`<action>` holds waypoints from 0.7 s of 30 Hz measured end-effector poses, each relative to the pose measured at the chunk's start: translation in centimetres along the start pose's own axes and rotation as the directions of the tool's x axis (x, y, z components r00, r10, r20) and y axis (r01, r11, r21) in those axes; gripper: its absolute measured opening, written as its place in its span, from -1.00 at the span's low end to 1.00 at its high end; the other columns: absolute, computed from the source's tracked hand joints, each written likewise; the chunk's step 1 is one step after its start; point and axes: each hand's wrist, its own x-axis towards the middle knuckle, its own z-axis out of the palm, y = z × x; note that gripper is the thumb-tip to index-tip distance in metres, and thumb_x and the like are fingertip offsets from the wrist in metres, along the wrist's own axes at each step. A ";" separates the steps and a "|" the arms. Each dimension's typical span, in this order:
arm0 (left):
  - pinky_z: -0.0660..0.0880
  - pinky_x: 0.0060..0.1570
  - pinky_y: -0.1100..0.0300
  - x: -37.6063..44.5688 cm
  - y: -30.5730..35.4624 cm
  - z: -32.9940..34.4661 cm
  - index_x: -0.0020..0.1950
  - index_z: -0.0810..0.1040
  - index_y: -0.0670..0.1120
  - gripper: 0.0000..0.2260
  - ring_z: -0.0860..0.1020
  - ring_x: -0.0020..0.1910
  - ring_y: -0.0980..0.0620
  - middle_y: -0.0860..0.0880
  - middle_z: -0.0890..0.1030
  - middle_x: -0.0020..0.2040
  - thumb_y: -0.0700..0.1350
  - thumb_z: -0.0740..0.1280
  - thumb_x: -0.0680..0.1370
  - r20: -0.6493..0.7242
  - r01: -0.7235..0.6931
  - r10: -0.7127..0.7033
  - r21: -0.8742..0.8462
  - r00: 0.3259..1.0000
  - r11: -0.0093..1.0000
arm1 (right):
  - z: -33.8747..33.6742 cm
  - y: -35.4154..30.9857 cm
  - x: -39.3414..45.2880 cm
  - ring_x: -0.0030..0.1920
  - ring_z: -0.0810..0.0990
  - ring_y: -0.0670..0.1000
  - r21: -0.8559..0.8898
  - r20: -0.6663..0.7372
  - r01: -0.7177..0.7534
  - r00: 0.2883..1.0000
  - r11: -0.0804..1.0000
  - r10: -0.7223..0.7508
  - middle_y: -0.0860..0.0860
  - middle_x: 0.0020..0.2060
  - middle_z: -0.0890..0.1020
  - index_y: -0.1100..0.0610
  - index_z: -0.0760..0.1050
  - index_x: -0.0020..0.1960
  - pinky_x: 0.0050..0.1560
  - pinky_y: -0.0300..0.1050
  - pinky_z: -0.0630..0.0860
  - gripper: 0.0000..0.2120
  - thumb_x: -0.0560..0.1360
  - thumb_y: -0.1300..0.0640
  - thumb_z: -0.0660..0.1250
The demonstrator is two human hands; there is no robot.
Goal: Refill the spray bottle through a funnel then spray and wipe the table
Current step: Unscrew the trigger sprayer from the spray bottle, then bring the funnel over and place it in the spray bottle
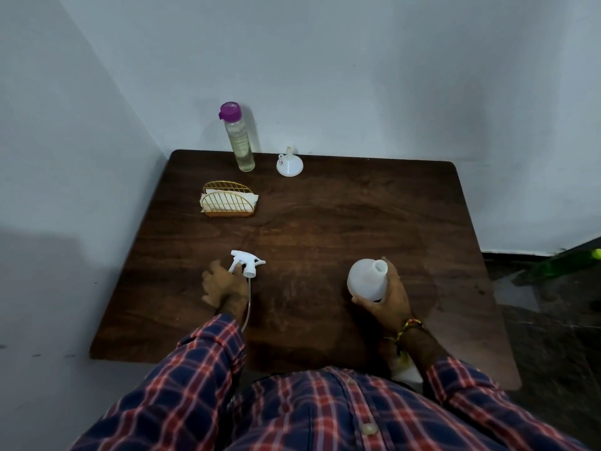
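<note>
White plastic spray bottle point(367, 281), uncapped, stands on the worktop point(325, 216), right hand point(387, 297) curled round it, steadying its mouth for the funnel point(289, 164). Left hand point(224, 284), blurred, seemingly pinches the trigger head point(245, 263), parking it aside.

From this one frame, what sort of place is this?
Probably a plain room corner at home: a dark wooden table pushed against bare pale walls, with a napkin holder and dark stone floor.
</note>
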 end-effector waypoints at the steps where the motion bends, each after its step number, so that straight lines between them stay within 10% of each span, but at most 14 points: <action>1: 0.34 0.28 -0.20 -0.7 0.3 0.1 0.45 0.33 -0.09 -0.48 0.38 0.38 -0.22 -0.22 0.39 0.41 0.07 0.36 0.56 -0.032 -0.038 0.039 0.031 0.999 0.999 | -0.2 0.2 0.1 0.41 0.37 0.09 0.000 0.011 0.003 1.000 1.000 -0.003 0.00 0.45 0.35 -0.02 0.10 0.56 0.42 0.23 0.36 0.13 0.16 -0.07 0.67; 13: 0.20 0.46 -0.07 -5.7 1.8 2.6 0.46 0.37 -0.04 -0.53 0.29 0.47 -0.06 -0.07 0.38 0.46 0.04 0.33 0.57 0.160 -0.631 0.610 0.167 0.776 0.758 | -3.4 2.1 1.8 0.22 0.56 0.11 -0.005 0.158 -0.015 0.987 1.000 0.015 0.15 0.30 0.52 0.21 0.26 0.50 0.22 0.02 0.53 -0.25 0.35 0.48 0.36; 21: 0.27 0.46 0.03 -6.6 0.8 3.9 0.52 0.29 -0.01 -0.41 0.27 0.50 -0.03 -0.02 0.28 0.54 -0.03 0.42 0.53 0.468 -0.664 0.572 0.044 0.674 0.746 | -4.2 3.1 3.8 -0.01 0.68 0.10 0.033 0.027 -0.054 0.998 0.998 0.053 0.06 -0.06 0.71 0.02 0.63 0.07 0.08 0.22 0.60 -0.84 0.51 0.15 0.38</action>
